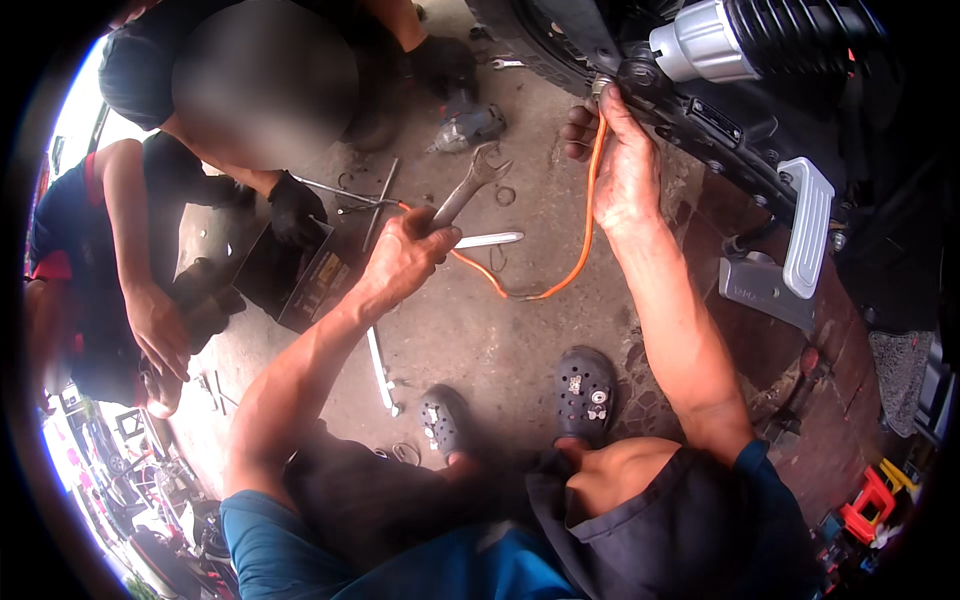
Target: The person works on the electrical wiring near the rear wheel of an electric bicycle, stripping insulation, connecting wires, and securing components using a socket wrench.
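Note:
My left hand (405, 255) is closed around the shaft of a steel open-end wrench (470, 185), whose jaw points up and away from me. My right hand (620, 165) reaches up to the underside of a motorcycle (740, 110) and grips the end of an orange hose (590, 215) where it meets a small metal fitting (600, 88). The hose loops down from that hand, curves over the ground and runs back toward my left hand. A chrome shock absorber (710, 40) and a silver footrest (805, 225) sit just right of my right hand.
Another person crouches at upper left, with black-gloved hands (295, 205) over a dark box (300, 275). Loose wrenches (380, 365) and small metal parts lie on the concrete floor (520, 330). My dark clogs (585, 390) stand below the hose. Red and yellow items (870, 500) sit at lower right.

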Demonstrator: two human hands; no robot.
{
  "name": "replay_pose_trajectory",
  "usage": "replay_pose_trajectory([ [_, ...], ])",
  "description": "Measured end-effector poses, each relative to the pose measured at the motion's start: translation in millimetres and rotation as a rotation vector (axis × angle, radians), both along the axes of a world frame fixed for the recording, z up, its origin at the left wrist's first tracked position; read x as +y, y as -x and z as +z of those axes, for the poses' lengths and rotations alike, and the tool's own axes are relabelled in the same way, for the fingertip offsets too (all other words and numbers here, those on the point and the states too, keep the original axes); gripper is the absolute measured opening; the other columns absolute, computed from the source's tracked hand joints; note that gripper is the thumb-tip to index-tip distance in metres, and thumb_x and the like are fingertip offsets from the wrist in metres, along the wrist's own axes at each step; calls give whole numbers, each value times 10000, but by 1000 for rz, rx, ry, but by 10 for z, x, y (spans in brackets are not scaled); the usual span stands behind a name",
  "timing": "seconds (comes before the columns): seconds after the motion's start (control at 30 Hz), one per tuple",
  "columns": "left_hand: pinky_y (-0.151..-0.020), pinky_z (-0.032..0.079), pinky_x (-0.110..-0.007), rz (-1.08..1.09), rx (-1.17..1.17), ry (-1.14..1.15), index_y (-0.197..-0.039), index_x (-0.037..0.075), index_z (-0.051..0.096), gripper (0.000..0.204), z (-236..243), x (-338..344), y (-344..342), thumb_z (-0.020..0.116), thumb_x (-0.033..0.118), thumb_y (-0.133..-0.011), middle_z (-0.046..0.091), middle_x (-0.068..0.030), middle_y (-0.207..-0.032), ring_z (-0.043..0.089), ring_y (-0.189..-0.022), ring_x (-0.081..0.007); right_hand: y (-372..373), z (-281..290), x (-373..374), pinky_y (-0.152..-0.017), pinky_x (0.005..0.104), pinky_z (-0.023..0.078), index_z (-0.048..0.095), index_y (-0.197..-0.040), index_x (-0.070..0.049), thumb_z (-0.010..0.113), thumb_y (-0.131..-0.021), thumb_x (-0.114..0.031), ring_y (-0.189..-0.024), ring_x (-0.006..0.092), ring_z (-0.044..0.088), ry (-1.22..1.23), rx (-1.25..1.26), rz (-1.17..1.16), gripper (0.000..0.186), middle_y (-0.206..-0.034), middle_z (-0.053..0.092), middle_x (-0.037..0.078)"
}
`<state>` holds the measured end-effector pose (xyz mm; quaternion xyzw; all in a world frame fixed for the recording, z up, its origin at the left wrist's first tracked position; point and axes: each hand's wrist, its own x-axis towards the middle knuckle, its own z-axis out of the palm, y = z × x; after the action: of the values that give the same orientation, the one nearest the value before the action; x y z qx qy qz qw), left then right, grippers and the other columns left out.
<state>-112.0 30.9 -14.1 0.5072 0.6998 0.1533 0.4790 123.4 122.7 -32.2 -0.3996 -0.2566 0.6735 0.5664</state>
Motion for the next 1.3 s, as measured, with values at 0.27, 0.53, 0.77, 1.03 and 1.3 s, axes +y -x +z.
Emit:
replay_pose_trajectory([
  [0.27, -533, 400, -272, -7, -45, -41, -849, -10, 589, 261, 2, 102, -32, 599, 250, -829, 523, -22, -661, 499, -594, -101, -24, 89, -58, -681, 317, 498, 587, -1024, -73, 629, -888, -416, -805, 184, 640, -27, 151, 122, 371, -931, 646, 71],
  [0.53, -532, 384, -273, -10, -71, -38, -855, -17, 586, 266, 11, 95, -44, 611, 246, -819, 515, -20, -661, 484, -594, -103, -59, 69, -23, -679, 323, 495, 596, -1011, -93, 638, -890, -387, -815, 180, 634, -28, 306, 185, 321, -934, 640, 68],
  [0.77, -602, 420, -345, -19, -42, -27, -843, -49, 568, 309, 15, 96, -43, 601, 258, -856, 548, -95, -662, 523, -638, -177, -39, 1, 11, -717, 318, 475, 589, -1036, -96, 569, -922, -411, -824, 190, 616, -19, 115, 50, 335, -913, 627, 49],
  [1.03, -535, 395, -273, -13, -49, -30, -889, -15, 594, 264, -4, 87, -31, 612, 240, -823, 528, -24, -672, 494, -596, -104, -72, 91, -33, -712, 309, 467, 604, -970, -111, 619, -904, -342, -815, 179, 615, -28, 280, 140, 241, -873, 618, 36],
  [1.3, -529, 392, -275, -21, -57, -41, -878, -14, 584, 253, 51, 84, -74, 604, 234, -827, 520, -20, -668, 488, -588, -101, -89, -14, 11, -750, 328, 477, 582, -1038, -85, 612, -901, -395, -893, 186, 602, -38, 267, 116, 340, -934, 591, 47],
])
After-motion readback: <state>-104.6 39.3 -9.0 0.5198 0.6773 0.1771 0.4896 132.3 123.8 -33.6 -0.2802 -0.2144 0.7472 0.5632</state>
